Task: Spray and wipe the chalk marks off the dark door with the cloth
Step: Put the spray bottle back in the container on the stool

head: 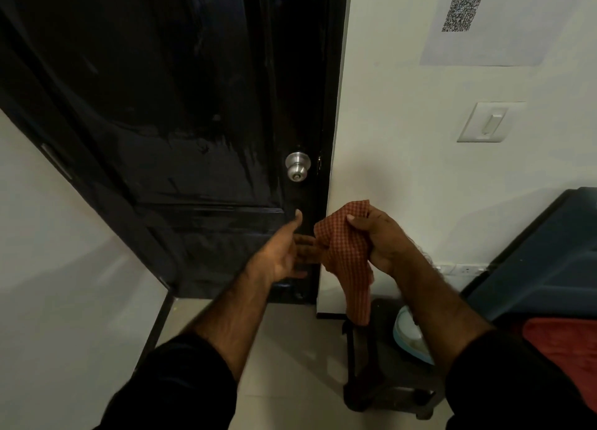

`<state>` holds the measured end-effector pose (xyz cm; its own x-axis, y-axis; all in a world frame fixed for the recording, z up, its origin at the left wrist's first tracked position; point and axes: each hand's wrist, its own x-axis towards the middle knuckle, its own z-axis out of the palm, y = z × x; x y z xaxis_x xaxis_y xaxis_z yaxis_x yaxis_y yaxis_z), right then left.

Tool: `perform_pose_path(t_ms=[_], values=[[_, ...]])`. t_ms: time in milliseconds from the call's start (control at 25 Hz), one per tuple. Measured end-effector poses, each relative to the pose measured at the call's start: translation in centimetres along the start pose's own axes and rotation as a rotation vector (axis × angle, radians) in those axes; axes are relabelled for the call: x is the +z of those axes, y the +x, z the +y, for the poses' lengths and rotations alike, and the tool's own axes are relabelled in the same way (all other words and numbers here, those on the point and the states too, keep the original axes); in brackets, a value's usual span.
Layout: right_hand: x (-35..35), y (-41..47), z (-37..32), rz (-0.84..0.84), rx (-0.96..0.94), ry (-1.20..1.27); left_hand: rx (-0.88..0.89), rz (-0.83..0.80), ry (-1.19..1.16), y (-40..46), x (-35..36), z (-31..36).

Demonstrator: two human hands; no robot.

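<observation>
Low at centre frame, the right hand (378,239) grips the checked cloth (347,258), hiding the open left hand's (284,251) fingertips; chalk marks on the dark door (168,106) are indiscernible.

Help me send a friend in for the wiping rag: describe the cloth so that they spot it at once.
Find the dark door with its silver knob. Below and right of the knob, in front of the door's edge, the right hand grips the cloth, and its tail hangs down. It is the only orange-red checked fabric held up; the plain red fabric lies low at the far right.
</observation>
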<state>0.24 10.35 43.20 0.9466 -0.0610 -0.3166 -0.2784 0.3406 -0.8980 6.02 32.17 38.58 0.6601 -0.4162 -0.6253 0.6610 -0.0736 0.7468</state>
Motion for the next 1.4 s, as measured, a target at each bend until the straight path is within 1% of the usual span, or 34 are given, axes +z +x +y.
perform_pose_path(t_ms=[80,200,320,480,720,800,880,1000,1080,1160,1240,1400], values=[[-0.7,0.2,0.0,0.055,0.064,-0.053,0.022,-0.075,-0.033,1.0,1.3,-2.0],[-1.9,0.4,0.1,0.092,0.057,-0.163,0.150,-0.073,-0.074,2.1,2.6,-2.7],[-3.1,0.5,0.3,0.089,0.022,-0.208,0.285,-0.031,-0.103,2.7,3.1,-1.9],[-3.4,0.2,0.2,0.134,0.004,-0.262,0.400,0.088,0.078,3.1,3.3,-0.5],[-3.8,1.5,-0.3,0.223,0.066,-0.555,0.473,0.187,0.015,3.3,3.6,0.4],[-4.2,2.0,-0.3,0.283,0.071,-0.593,0.497,0.260,0.093,3.2,3.8,0.8],[-4.3,2.1,-0.3,0.334,0.048,-0.554,0.548,0.291,0.214,3.3,3.8,1.1],[-4.1,1.8,-0.1,0.347,-0.031,-0.534,0.665,0.257,0.414,3.1,3.7,1.9],[-4.2,1.4,-0.1,0.280,-0.093,-0.541,0.706,0.209,0.575,2.9,3.2,2.4],[-4.6,1.1,-0.2,0.212,-0.146,-0.607,0.746,0.211,0.757,2.9,2.9,2.8],[-4.8,0.9,-0.4,0.182,-0.175,-0.722,0.819,0.258,0.875,3.0,3.0,3.1],[-5.1,0.3,-1.1,0.190,-0.266,-0.965,0.852,0.277,0.930,2.3,3.4,3.9]])
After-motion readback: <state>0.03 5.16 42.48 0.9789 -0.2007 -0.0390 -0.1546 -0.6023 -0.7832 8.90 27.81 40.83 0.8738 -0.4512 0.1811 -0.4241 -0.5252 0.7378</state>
